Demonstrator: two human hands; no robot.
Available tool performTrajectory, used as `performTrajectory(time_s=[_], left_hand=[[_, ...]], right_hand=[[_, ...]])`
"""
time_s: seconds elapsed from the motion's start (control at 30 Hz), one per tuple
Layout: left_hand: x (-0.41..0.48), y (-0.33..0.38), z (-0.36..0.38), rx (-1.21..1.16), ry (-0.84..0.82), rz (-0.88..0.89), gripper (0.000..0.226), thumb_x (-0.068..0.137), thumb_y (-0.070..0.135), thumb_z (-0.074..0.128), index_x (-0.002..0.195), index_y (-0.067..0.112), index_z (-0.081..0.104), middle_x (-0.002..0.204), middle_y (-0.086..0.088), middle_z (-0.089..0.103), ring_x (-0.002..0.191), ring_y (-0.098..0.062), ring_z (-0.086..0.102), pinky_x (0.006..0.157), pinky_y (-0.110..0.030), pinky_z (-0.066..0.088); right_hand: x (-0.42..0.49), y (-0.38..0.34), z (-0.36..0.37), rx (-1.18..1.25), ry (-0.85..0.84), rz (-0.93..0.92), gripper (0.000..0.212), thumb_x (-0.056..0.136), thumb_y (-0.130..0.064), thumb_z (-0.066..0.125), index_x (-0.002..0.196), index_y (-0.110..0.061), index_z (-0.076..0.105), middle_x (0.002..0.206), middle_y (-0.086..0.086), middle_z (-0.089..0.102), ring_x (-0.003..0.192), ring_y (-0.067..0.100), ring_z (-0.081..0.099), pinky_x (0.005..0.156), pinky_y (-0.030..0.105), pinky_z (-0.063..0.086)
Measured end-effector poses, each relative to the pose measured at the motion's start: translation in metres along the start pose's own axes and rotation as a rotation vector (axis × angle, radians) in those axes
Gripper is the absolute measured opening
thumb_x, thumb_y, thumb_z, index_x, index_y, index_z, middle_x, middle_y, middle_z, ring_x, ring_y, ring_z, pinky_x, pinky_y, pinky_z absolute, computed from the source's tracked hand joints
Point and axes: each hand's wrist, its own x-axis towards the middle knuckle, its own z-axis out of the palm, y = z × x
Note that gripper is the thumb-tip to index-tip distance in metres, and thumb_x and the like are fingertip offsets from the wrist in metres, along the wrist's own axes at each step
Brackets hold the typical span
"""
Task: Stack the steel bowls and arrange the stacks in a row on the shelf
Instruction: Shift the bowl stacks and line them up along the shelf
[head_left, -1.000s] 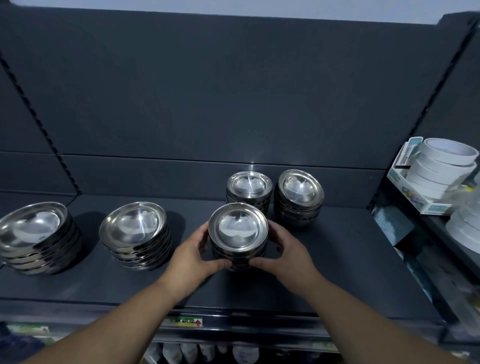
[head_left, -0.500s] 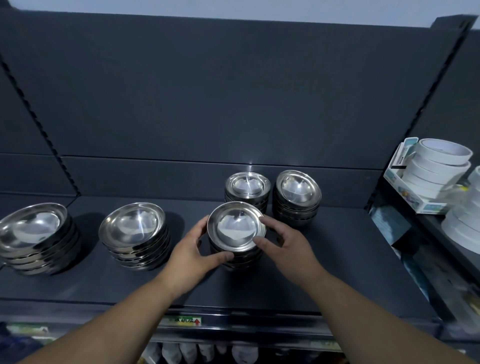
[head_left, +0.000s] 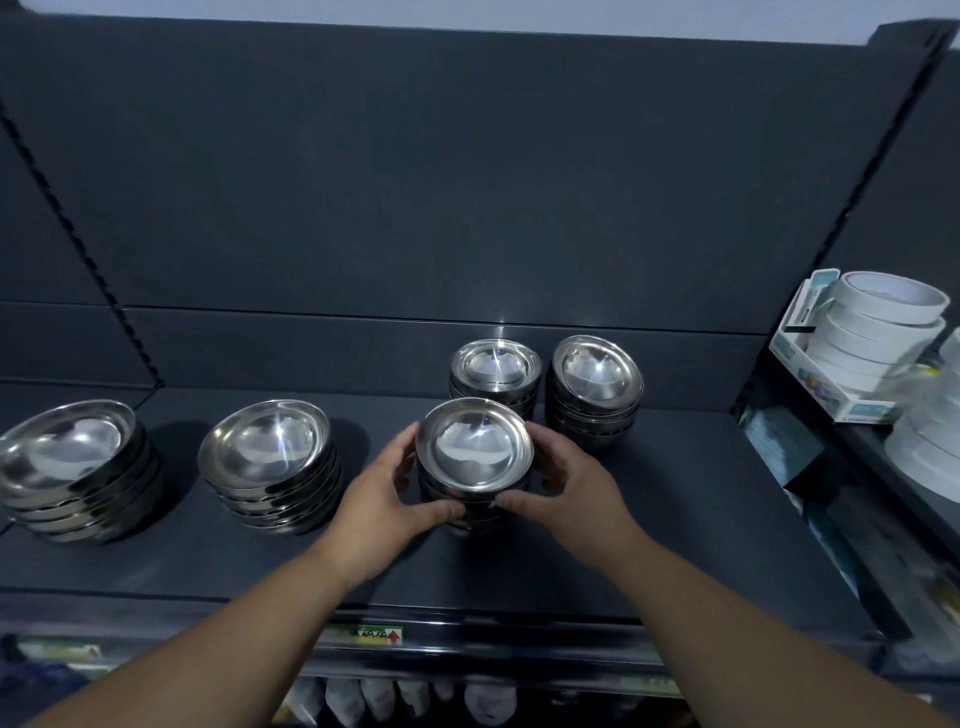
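Both hands hold the front stack (head_left: 474, 457) of small steel bowls, one on each side. The left hand (head_left: 382, 501) curls round its left side, thumb pressed against the near wall just under the top bowl's rim and fingers wrapping behind. The right hand (head_left: 576, 491) mirrors it: thumb on the near right wall, fingers bent round the far side. The span between the hands is narrow, no wider than the stack itself.

The front stack stands upright on the dark shelf (head_left: 675, 519), about mid-depth and a little right of centre. Whether its base touches the shelf cannot be told, as shadow hides it. Just behind it stand two more small stacks side by side at the back – the left one (head_left: 495, 366) partly hidden by the front stack, the right one (head_left: 596, 376) leaning slightly. Well to the left sit two wide stacks of shallower bowls, the nearer (head_left: 265, 441) and the farther (head_left: 62, 449), both tilted.

On the next shelf to the right, white tape rolls (head_left: 883, 322) are piled in a box (head_left: 810, 374) – its print is too blurred to read. A label (head_left: 371, 635) on the shelf's front edge carries a red arrow; its writing is illegible.
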Motion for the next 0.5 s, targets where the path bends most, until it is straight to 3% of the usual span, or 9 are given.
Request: performTrajectory(time_s=[0.13,0.3,0.5], left_hand=[[-0.0021,0.0014,0.0014,0.006,0.010,-0.009,0.115,0.048,0.044,0.087,0.148,0.025,0.033,0.137,0.014,0.055,0.128,0.003,0.049,0.115,-0.035,0.035],[-0.0033,0.0000,0.0015,0.015,0.022,-0.018,0.114,0.048,0.047,0.086,0.148,0.028,0.033,0.139,0.014,0.054,0.129,0.002,0.047,0.116,-0.036,0.033],[-0.0035,-0.0028,0.0042,-0.012,0.021,-0.012,0.108,0.050,0.042,0.087,0.145,0.026,0.038,0.136,0.014,0.057,0.130,0.000,0.047,0.117,-0.039,0.032]], right_hand=[[-0.0029,0.0038,0.0032,0.034,0.004,0.001,0.075,0.067,-0.012,0.087,0.128,-0.035,0.052,0.121,-0.020,0.064,0.111,-0.012,0.057,0.088,0.003,0.042],[-0.0024,0.0029,0.0021,-0.012,0.028,-0.012,0.071,0.066,-0.014,0.088,0.111,-0.053,0.049,0.111,-0.033,0.060,0.108,-0.017,0.055,0.090,0.003,0.040],[-0.0032,0.0029,0.0018,0.007,0.050,-0.034,0.071,0.065,-0.011,0.088,0.109,-0.052,0.050,0.111,-0.032,0.060,0.108,-0.018,0.055,0.090,0.001,0.039]])
